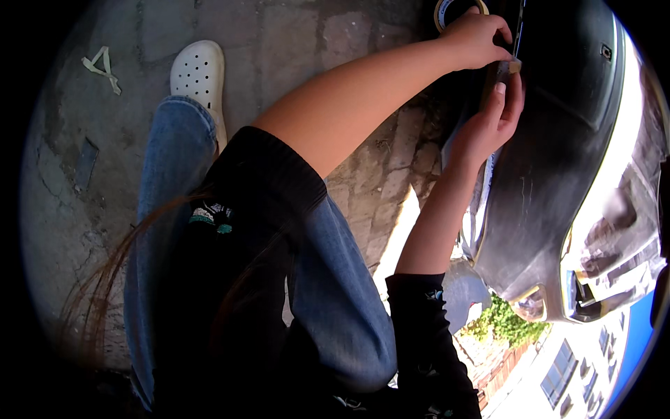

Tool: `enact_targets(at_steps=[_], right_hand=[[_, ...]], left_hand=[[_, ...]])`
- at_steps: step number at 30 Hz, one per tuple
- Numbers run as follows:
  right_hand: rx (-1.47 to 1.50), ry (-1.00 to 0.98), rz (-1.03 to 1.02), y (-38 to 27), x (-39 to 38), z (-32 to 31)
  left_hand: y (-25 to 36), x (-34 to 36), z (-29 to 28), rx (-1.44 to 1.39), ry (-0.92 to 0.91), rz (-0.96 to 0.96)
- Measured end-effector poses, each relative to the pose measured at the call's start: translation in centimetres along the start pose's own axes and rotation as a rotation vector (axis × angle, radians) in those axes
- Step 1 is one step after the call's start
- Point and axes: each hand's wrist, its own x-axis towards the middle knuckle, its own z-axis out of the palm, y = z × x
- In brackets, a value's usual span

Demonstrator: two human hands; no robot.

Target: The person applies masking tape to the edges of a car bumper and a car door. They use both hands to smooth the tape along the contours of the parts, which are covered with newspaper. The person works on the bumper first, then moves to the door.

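Beside a dark car body panel (534, 202), both my hands are raised at the upper right. My left hand (477, 42) curls around a roll of tape (439, 17), partly hidden behind its fingers. Its thumb and forefinger bend toward a thin trim edge (518, 31) on the car. Just below it, my right hand (488, 129) is closed, thumb and fingers pinched together at that edge. A small tan piece (514, 66) shows at those fingertips; it is too small to name. The two hands are close together, the left one farther away.
Paved ground (286, 42) lies under my bent, jeans-clad legs (174, 160). A white clog (198, 73) is on my foot. Crumpled pale strips (103, 70) lie at the far left. The car's headlight (530, 305), green plants (508, 322) and a white building (558, 370) appear at the lower right.
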Motion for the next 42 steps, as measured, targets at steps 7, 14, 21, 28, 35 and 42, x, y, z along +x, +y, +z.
enact_targets(at_steps=[7, 14, 21, 28, 35, 42], right_hand=[[0.142, 0.124, 0.131, -1.3, 0.8, 1.9], [0.176, 0.118, 0.096, -1.4, 1.0, 2.1], [0.192, 0.112, 0.097, -1.2, 0.9, 1.9], [0.167, 0.125, 0.089, -0.9, 0.9, 1.8], [0.066, 0.119, 0.144, -1.4, 1.0, 2.1], [-0.103, 0.087, 0.124, -0.9, 0.9, 1.7]], left_hand=[[0.9, -2.4, -0.5, -0.101, 0.005, 0.150], [0.8, -1.3, -0.6, -0.303, -0.136, 0.106], [0.5, -0.9, 0.2, -0.588, -0.189, -0.062], [0.1, -0.1, 1.2, -0.494, -0.090, -0.049], [1.5, -0.9, 3.3, -0.116, 0.261, 0.030], [3.1, -1.2, 1.3, -0.059, 0.226, -0.065]])
